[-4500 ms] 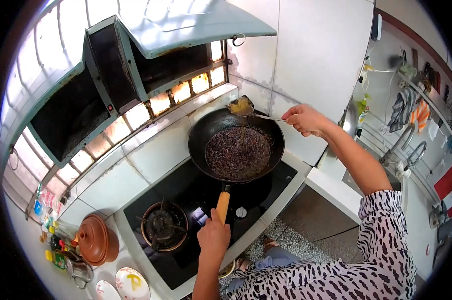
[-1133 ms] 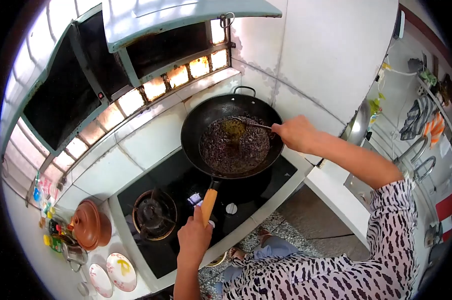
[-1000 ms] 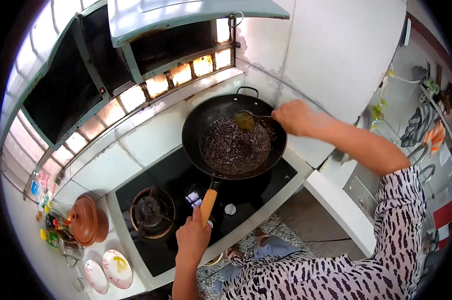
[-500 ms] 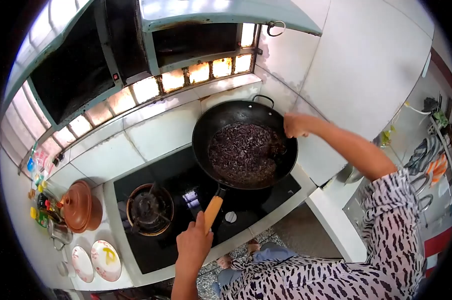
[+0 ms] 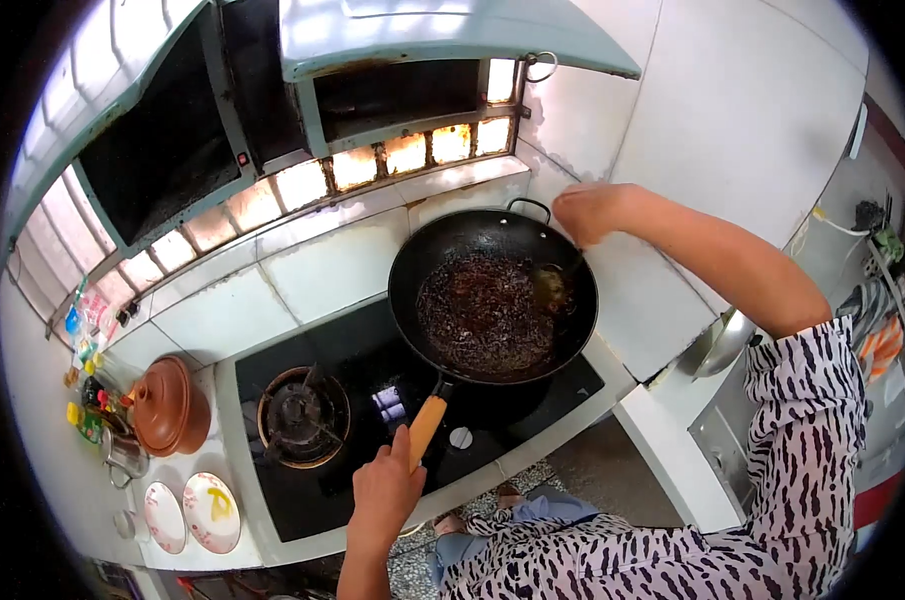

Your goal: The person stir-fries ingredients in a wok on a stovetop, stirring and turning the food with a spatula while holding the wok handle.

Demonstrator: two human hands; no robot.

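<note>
A black wok [image 5: 443,235] stands on the right side of the stove, with dark, glossy food pieces [image 5: 488,310] in brown liquid inside it. My left hand [image 5: 386,487] is closed round the wok's wooden handle [image 5: 428,430]. Above the wok's right rim, my right hand [image 5: 595,213] is closed on what looks like a ladle [image 5: 551,288]. Its rounded head sits in the food at the right side of the wok. My fingers hide most of its handle.
Left of the wok is a second burner [image 5: 305,418] on the black glass stove top [image 5: 373,500]. A lidded brown clay pot [image 5: 170,405], two plates [image 5: 213,512] and several bottles stand at the left. A range hood [image 5: 453,35] hangs above.
My right hand has risen and shifted slightly left with its forearm lifted, and the ladle's head now shows more clearly. The food's surface looks redder and wetter. My left hand keeps its hold.
</note>
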